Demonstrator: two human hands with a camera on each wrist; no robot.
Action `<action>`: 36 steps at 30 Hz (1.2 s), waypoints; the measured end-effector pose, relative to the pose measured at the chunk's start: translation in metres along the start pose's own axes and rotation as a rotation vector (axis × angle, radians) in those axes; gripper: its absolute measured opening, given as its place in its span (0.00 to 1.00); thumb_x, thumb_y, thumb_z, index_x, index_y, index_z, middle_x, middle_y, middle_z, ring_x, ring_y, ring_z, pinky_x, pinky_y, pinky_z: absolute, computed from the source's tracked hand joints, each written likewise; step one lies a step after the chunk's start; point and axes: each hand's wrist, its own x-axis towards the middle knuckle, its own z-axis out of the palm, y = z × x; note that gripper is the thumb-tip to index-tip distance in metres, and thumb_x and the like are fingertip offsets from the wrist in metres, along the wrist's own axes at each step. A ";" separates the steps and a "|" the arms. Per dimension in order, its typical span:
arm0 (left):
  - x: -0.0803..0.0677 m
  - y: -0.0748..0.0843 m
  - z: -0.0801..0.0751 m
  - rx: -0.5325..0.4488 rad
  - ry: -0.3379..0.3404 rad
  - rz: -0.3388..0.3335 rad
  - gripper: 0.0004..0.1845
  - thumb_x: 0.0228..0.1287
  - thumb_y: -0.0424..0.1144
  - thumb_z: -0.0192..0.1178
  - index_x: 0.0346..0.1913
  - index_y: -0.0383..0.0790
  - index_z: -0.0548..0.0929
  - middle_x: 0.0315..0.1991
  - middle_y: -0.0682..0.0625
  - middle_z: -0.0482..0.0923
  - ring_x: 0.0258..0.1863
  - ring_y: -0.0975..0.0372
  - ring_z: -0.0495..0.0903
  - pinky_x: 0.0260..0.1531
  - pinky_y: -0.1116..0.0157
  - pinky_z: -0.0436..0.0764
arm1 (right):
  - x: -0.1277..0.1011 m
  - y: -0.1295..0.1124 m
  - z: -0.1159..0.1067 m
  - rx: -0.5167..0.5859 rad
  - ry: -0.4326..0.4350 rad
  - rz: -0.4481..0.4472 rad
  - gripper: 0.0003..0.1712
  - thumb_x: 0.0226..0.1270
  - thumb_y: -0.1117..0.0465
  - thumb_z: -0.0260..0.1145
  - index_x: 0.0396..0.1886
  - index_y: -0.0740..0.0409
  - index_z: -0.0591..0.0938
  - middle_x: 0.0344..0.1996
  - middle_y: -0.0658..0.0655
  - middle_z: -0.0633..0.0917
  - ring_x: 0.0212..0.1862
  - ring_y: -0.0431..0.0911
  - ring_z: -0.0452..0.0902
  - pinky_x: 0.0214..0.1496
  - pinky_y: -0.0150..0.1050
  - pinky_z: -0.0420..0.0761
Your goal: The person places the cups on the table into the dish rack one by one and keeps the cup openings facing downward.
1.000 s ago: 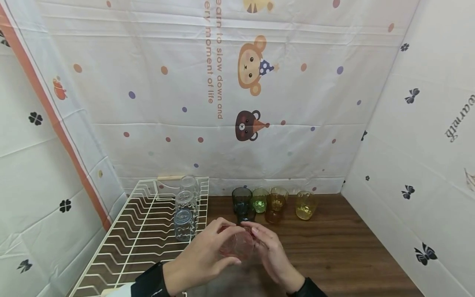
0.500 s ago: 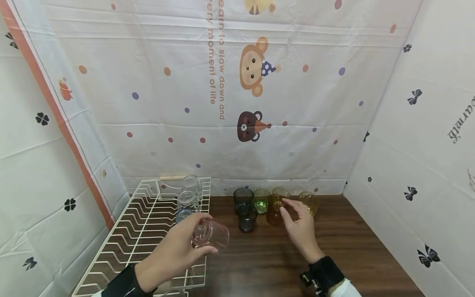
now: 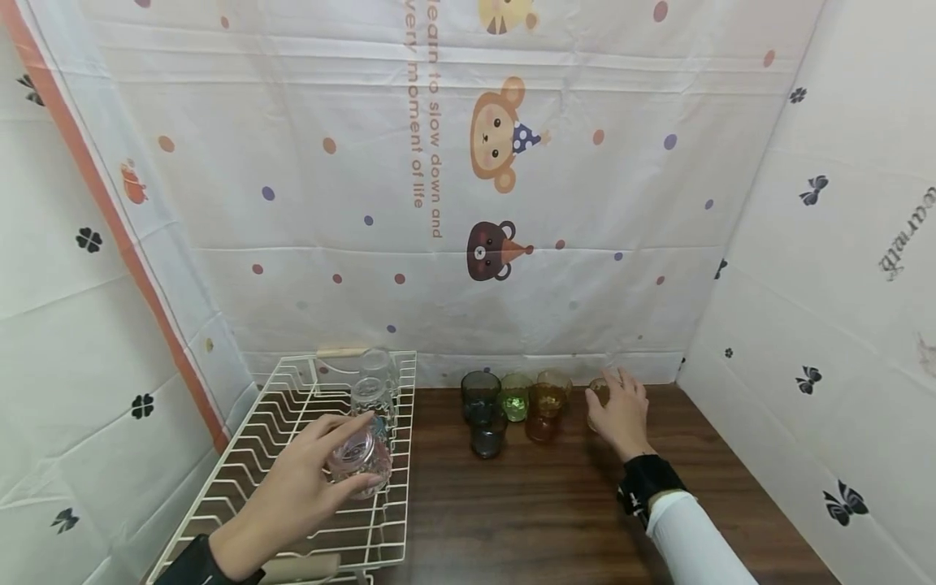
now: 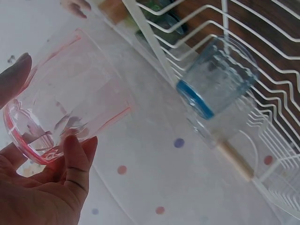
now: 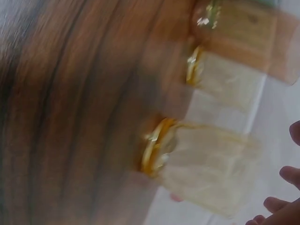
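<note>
My left hand (image 3: 296,483) grips a pink tinted glass (image 4: 84,89) by its base end, with the thumb on one side and fingers on the other. The glass is upside down above the wire dish rack (image 3: 274,455). Just beyond it, a blue tinted glass (image 4: 220,77) sits inverted in the rack, mostly covered in the head view. Over at the right, my right hand (image 3: 621,414) is beside a pale yellow glass (image 5: 206,164) standing upright on the wooden table. Its fingers are spread, and the right wrist view shows them apart from the glass, near its rim.
Two clear glasses (image 3: 371,396) stand inverted behind the blue one. Along the back of the table are dark grey glasses (image 3: 483,398), a green glass (image 3: 515,398), an amber glass (image 3: 550,394) and a reddish-brown glass (image 3: 543,426). A printed cloth (image 3: 585,325) hangs behind.
Both hands were together at the pink glass, then parted. The left hand carried it left, over the rack, and turned it base up. The right hand moved right to the yellow glass.
</note>
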 end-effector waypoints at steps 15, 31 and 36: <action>0.000 -0.022 0.004 0.055 -0.265 -0.154 0.39 0.45 0.52 0.85 0.64 0.46 0.86 0.41 0.58 0.81 0.35 0.72 0.75 0.34 0.67 0.77 | 0.013 0.023 0.006 -0.082 -0.150 0.049 0.44 0.86 0.44 0.53 0.87 0.64 0.53 0.84 0.80 0.44 0.84 0.79 0.34 0.80 0.80 0.44; 0.017 -0.027 0.034 0.068 -0.482 -0.194 0.42 0.39 0.49 0.87 0.60 0.42 0.83 0.50 0.45 0.84 0.45 0.53 0.87 0.49 0.47 0.88 | 0.022 0.009 -0.021 -0.218 -0.332 0.057 0.42 0.83 0.49 0.57 0.84 0.68 0.58 0.79 0.86 0.54 0.72 0.89 0.54 0.73 0.80 0.62; 0.016 -0.028 0.037 0.096 -0.499 -0.221 0.38 0.38 0.46 0.88 0.56 0.44 0.83 0.47 0.46 0.82 0.42 0.54 0.86 0.44 0.48 0.88 | 0.021 0.004 -0.020 -0.240 -0.383 0.050 0.41 0.82 0.50 0.58 0.83 0.68 0.61 0.80 0.86 0.51 0.73 0.89 0.54 0.68 0.79 0.70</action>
